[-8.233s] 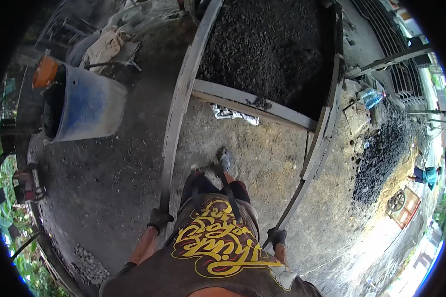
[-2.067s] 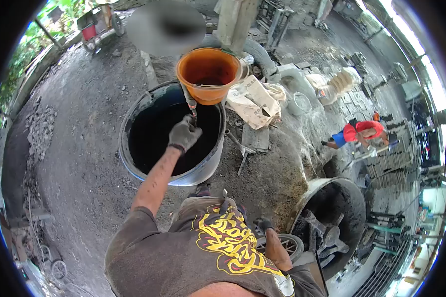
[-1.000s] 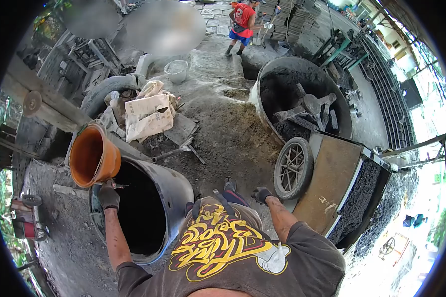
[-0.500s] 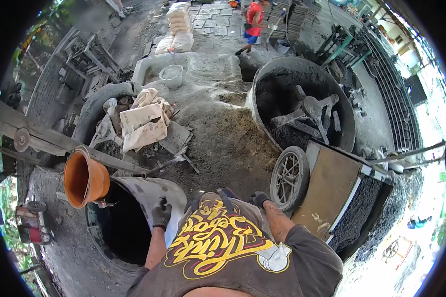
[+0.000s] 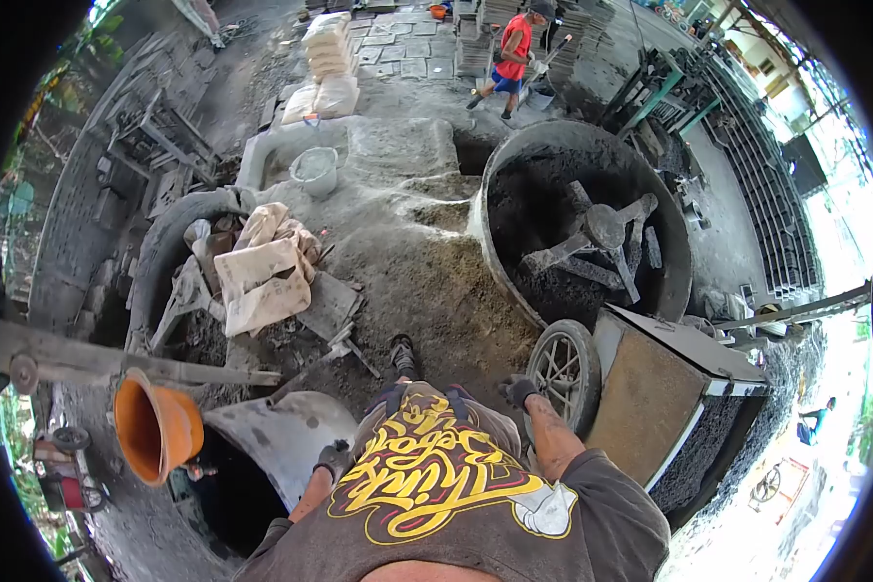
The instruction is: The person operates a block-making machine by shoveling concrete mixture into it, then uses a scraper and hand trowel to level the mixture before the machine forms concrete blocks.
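My left hand [image 5: 335, 456], in a dark glove, hangs by my hip next to the wall of the large grey barrel [image 5: 291, 438]. My shirt partly hides it, and I see nothing in it. An orange bucket [image 5: 155, 429] hangs tilted over the barrel's dark mouth at the left. My right hand [image 5: 519, 390], also gloved, is held out low, empty, with its fingers loosely apart. It is just left of the spoked wheel [image 5: 565, 373] of a tipped cart [image 5: 655, 403] and does not touch it.
A round pan mixer [image 5: 584, 228] with metal paddles stands ahead on the right. Empty sacks [image 5: 262, 276] lie on debris at the left, with a white bucket [image 5: 313, 170] beyond. A person in a red shirt [image 5: 514, 53] works far ahead by stacked blocks. Filled sacks [image 5: 325, 48] are piled there.
My left hand has let go of the bucket's handle, passed over the barrel rim and dropped to my side. My view has turned from the barrel toward the mixer and the cart.
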The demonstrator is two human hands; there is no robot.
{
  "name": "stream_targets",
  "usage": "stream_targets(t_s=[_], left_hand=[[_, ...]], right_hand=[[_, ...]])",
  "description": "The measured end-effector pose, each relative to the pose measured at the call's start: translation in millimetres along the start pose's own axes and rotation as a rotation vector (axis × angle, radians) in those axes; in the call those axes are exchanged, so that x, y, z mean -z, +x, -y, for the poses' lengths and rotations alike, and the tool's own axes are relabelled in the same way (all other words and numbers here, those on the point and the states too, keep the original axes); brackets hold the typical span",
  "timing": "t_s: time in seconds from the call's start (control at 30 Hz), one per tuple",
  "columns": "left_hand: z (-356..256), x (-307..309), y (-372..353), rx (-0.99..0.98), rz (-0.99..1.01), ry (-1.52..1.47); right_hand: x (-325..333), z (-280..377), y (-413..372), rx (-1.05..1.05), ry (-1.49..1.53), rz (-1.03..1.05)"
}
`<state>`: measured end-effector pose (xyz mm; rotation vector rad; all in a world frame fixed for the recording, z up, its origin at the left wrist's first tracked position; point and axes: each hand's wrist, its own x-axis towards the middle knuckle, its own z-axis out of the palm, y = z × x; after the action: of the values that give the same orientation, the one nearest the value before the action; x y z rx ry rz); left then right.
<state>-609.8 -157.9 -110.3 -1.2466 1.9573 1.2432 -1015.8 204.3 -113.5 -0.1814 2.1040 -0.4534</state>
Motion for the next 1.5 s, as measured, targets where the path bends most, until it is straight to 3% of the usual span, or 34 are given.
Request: stream_targets(t_s=[0.03, 0.1, 0.17, 0.23, 0.3, 0.37, 0.5, 0.57, 0.6, 0.63, 0.7, 0.77, 0.9, 1.0, 1.07, 1.1, 1.23, 1.3, 1.33, 1.5], left_hand=[[-19.1, 12.6, 27.5, -0.01, 0.003, 0.003], [-43.6, 34.0, 83.4, -0.087, -0.043, 0.179], [-67.1, 47.2, 123.4, -0.15, -0.076, 0.343], [-143.9, 89.5, 123.6, -0.082, -0.05, 0.114], [-217.9, 125.1, 120.8, -0.171, -0.156, -0.079], [-209.3, 139.0, 182.9, -0.337, -0.09, -0.273], [-233.1, 176.2, 224.4, -0.356, -0.186, -0.223], [-230.7, 177.5, 238.4, -0.457, -0.365, -0.339], [-231.0, 179.7, 244.0, -0.393, -0.289, -0.334], [-225.2, 181.0, 247.3, -0.324, -0.217, -0.324], [-185.5, 167.4, 264.5, -0.513, -0.168, -0.007], [-180.4, 156.5, 274.8, -0.448, -0.071, 0.177], [-214.5, 148.6, 294.2, -0.181, 0.031, 0.203], [-256.5, 153.7, 314.0, -0.179, -0.01, 0.117], [-290.9, 163.1, 326.2, -0.199, -0.058, 0.014], [-307.6, 165.8, 331.1, -0.208, -0.078, -0.042], [-418.4, 204.7, 327.9, -0.17, -0.15, -0.095], [-425.0, 218.9, 360.8, -0.123, -0.071, -0.257], [-421.5, 221.8, 372.8, -0.086, 0.018, -0.413], [-412.3, 241.6, 429.7, 0.024, -0.064, -0.363]], right_hand=[[2.1, 8.2, 5.8, -0.067, 0.035, 0.055], [-5.8, 7.4, 30.4, 0.038, -0.015, -0.031], [-5.4, 8.5, 40.4, 0.186, -0.296, -0.069], [-0.2, 12.2, 56.6, 0.142, -0.266, -0.05], [10.3, 25.9, 62.5, 0.137, -0.232, -0.12], [11.3, 15.4, 91.1, 0.153, -0.214, -0.103], [27.7, 44.2, 132.8, 0.132, -0.225, -0.143], [27.1, 49.5, 170.6, 0.173, -0.254, -0.138], [23.6, 49.4, 193.9, 0.137, -0.234, -0.153], [23.1, 54.0, 214.2, 0.102, -0.214, -0.165], [54.6, 92.8, 219.2, 0.063, -0.151, -0.109], [65.1, 103.2, 248.0, 0.041, -0.086, -0.138], [112.7, 119.0, 300.8, 0.02, -0.098, -0.144], [170.7, 141.9, 316.2, 0.131, -0.33, -0.16], [217.5, 163.9, 331.4, -0.02, -0.07, -0.067], [232.9, 170.6, 346.9, -0.023, -0.107, -0.076], [306.2, 228.4, 376.1, 0.134, -0.117, -0.141], [322.1, 251.8, 384.3, 0.307, 0.001, -0.406], [326.1, 261.1, 383.9, 0.306, -0.005, -0.391], [313.7, 280.7, 408.2, 0.318, 0.045, -0.397]])
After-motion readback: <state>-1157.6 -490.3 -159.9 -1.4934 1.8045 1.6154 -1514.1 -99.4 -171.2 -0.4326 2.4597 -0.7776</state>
